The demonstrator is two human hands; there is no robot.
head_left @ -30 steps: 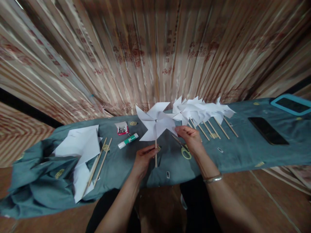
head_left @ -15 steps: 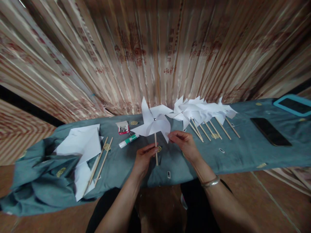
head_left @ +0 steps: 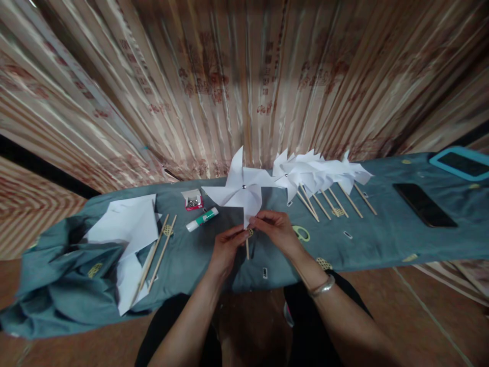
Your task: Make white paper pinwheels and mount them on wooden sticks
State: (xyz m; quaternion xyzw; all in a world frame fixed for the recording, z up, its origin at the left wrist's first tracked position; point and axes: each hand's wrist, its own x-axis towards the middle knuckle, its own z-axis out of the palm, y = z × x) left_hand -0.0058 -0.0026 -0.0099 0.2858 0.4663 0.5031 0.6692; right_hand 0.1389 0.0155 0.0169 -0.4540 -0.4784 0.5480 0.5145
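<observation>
A white paper pinwheel [head_left: 252, 193] with a shiny pin at its centre stands upright in front of me, facing me. My left hand [head_left: 225, 248] is closed on its wooden stick [head_left: 247, 250], fingers pinching it just under the blades. At the tip of the lowest blade, my right hand [head_left: 275, 228] has its thumb and fingers pinched together on the paper. The upper part of the stick is hidden behind that blade. To the right, a row of several finished pinwheels [head_left: 305, 171] lies overlapped, their sticks pointing towards me.
Left of my hands are a green-and-white glue stick [head_left: 202, 219] and a small red box of pins [head_left: 193, 200]. Farther left lie white paper sheets [head_left: 126, 216] and loose wooden sticks [head_left: 162, 252]. A dark phone [head_left: 425, 205] and a blue-framed device [head_left: 464, 162] rest at the right.
The pinwheel's blades have turned clockwise, bringing one blade down over the stick. My right hand has moved left and slightly down with that blade's tip; my left hand has stayed on the stick.
</observation>
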